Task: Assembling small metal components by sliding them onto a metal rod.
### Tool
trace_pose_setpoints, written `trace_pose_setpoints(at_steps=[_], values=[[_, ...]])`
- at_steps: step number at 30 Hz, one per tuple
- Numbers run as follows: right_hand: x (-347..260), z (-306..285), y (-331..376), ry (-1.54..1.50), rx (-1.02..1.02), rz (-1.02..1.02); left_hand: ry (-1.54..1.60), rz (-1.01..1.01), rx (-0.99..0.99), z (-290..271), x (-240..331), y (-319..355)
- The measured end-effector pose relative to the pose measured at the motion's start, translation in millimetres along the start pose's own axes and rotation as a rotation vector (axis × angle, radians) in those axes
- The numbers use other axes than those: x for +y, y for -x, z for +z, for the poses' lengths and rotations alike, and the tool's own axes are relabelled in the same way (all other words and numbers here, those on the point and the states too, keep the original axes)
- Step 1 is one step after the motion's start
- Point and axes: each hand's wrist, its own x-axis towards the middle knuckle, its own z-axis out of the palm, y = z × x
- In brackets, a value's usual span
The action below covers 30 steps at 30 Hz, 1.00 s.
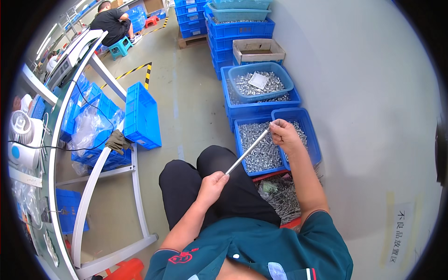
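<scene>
A slim, pale metal rod (248,151) slants across my lap, its far end up and to the right. My left hand (214,186) is closed around its lower end, above my knees. At the upper end, the fingers of my right hand (284,134) pinch it. Below the rod's upper part stands a blue bin (238,140) heaped with small silvery metal parts (262,156). A second blue bin (311,135) of such parts lies partly behind my right hand and forearm. Beside my right thigh, many thin metal rods (284,198) fill a red-rimmed container (275,174).
Farther off, a light-blue basket (284,77) of metal parts holds a white paper slip (258,80). Stacked blue crates (224,30) stand along the wall (354,93). At left are a workbench (58,126) and an upright blue crate (140,116). A person (111,23) sits on a stool (120,47).
</scene>
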Motion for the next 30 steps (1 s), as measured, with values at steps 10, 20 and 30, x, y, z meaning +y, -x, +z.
trace_pose_setpoints(at_steps=[10, 20, 30], values=[[30, -14, 1, -0.356, -0.1, 0.409, -0.019, 0.005, 0.041, -2, -5, 1], [69, -52, -26, -0.64, 0.31, 0.492, 0.044, -0.027, 0.035, -2, -2, -1], [41, -42, -11, -0.656, -0.15, 0.304, -0.031, -0.016, 0.033, -1, 2, 0]])
